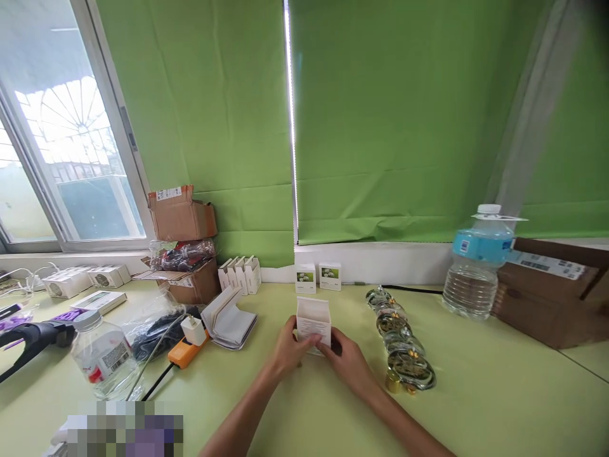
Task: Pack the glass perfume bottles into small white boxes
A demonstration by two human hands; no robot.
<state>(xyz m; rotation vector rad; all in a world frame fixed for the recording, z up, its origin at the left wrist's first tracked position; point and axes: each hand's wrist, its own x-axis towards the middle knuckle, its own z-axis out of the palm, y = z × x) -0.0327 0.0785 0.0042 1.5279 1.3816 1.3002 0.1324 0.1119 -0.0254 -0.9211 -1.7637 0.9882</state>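
Note:
A small white cardboard box (314, 312) stands in front of me with its top flap raised. My left hand (288, 350) grips its left side, thumb across the front. On the right side, my right hand (346, 355) holds the same box, its thumb close to the other thumb. Behind it, two closed white boxes with green pictures, a left one (305, 279) and a right one (330, 277), stand against the wall. To the right of my hands lies a row of shiny gold and silver wrapped items (399, 339), whose kind I cannot make out.
Several narrow white boxes (240, 275) stand at the back, left of centre. Folded white paper (231, 320), an orange power strip (188, 349) and a clear bottle (107, 355) lie left. A large water bottle (476, 266) and a brown carton (547, 298) stand right.

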